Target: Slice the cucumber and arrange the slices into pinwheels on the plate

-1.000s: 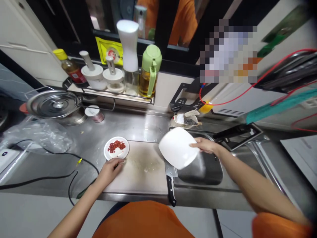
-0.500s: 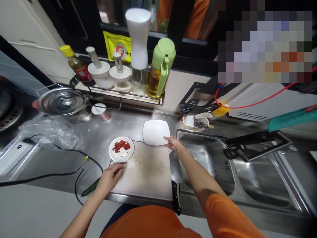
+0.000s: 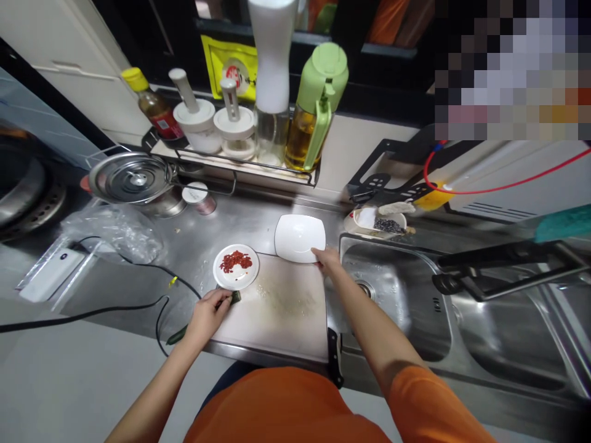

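My left hand (image 3: 211, 311) is closed at the left edge of the cutting board (image 3: 277, 329), its fingers around a dark green cucumber (image 3: 176, 336). One end of the cucumber shows past my fingertips and the other comes out beneath my wrist; my hand hides its middle. Just beyond my fingers is a round white plate (image 3: 237, 282) with chopped red pieces (image 3: 233, 261) on it. My right hand (image 3: 325, 261) grips the near right corner of a squarish white dish (image 3: 300, 237) at the board's far edge. A knife (image 3: 335, 357) with a black handle lies along the board's right side.
A steel double sink (image 3: 392, 295) is on the right, with a black bracket over it. At the back stands a rack of seasoning jars and a green-topped oil bottle (image 3: 318, 104). A black cable (image 3: 138, 304), a plastic bag (image 3: 115, 234) and a lidded pot (image 3: 133, 178) lie left.
The cucumber's end now shows beyond my left fingertips on the board, where only bare fingers showed before. My right hand keeps its hold on the dish. The view has shifted slightly.
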`<act>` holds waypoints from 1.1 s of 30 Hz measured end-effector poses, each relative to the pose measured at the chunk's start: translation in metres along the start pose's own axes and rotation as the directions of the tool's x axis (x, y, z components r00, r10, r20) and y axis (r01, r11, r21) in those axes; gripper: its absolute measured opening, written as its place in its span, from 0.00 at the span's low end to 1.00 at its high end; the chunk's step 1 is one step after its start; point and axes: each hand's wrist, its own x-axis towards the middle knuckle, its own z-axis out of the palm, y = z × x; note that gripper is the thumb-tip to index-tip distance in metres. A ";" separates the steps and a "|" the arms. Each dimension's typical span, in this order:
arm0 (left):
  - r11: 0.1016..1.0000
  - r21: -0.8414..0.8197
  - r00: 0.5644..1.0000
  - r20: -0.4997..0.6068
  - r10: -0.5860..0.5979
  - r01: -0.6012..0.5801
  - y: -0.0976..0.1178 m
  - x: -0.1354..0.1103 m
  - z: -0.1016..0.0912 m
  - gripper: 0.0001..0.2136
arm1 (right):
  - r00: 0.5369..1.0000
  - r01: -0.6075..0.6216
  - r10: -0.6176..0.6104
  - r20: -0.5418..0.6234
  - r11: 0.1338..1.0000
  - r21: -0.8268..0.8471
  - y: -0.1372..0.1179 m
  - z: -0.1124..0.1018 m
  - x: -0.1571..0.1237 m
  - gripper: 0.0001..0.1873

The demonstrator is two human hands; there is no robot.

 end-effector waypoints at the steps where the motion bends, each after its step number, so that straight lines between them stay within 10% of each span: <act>1: 0.999 0.037 1.000 -0.020 -0.024 0.024 -0.005 -0.001 -0.001 0.12 | 0.999 0.014 -0.017 -0.038 0.997 -0.069 -0.002 -0.001 0.000 0.19; 12: 0.984 0.171 0.998 0.044 0.044 -0.051 -0.036 -0.013 0.014 0.14 | 0.964 0.112 -0.208 -0.167 0.883 -0.455 -0.006 -0.006 -0.017 0.26; 17: 0.986 -0.022 0.970 0.178 0.166 -0.165 -0.003 -0.010 0.027 0.13 | 0.924 0.188 -0.331 -0.193 0.830 -0.525 0.011 -0.018 -0.048 0.23; 24: 0.978 -0.072 0.935 0.286 0.207 -0.195 0.067 0.010 0.082 0.11 | 0.942 0.211 -0.337 0.004 0.579 -0.788 0.107 -0.035 -0.156 0.19; 33: 0.963 0.030 0.943 0.214 0.255 -0.267 0.064 0.014 0.105 0.14 | 0.934 0.188 -0.357 -0.020 0.539 -0.821 0.148 -0.035 -0.194 0.22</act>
